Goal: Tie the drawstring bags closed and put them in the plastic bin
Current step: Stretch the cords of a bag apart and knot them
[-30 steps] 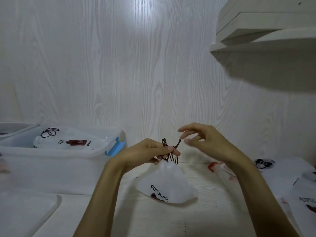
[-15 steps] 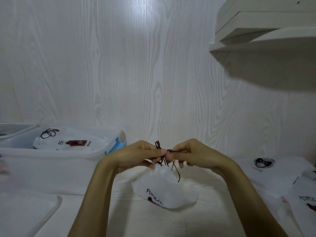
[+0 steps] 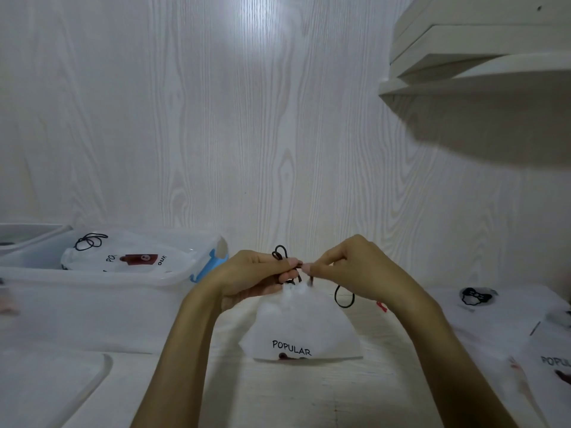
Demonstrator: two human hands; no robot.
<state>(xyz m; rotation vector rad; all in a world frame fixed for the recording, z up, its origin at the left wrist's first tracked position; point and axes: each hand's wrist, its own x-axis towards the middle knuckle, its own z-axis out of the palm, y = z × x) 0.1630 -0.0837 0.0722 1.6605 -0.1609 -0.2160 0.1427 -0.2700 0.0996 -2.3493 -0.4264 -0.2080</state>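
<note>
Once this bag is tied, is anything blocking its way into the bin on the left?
Nothing visible blocks it. The plastic bin is open-topped, with its lid lying on the table in front. One tied bag already lies inside, leaving room. Both hands, left hand and right hand, grip the drawstring.

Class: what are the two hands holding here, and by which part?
Both the left hand and right hand pinch the black drawstring at the gathered neck of the white drawstring bag.

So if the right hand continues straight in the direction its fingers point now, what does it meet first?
The right hand points left, toward the left hand. Their fingertips nearly touch already, both pinching the dark drawstring above the white POPULAR bag, so it would most likely meet the left hand's fingers first.
</note>
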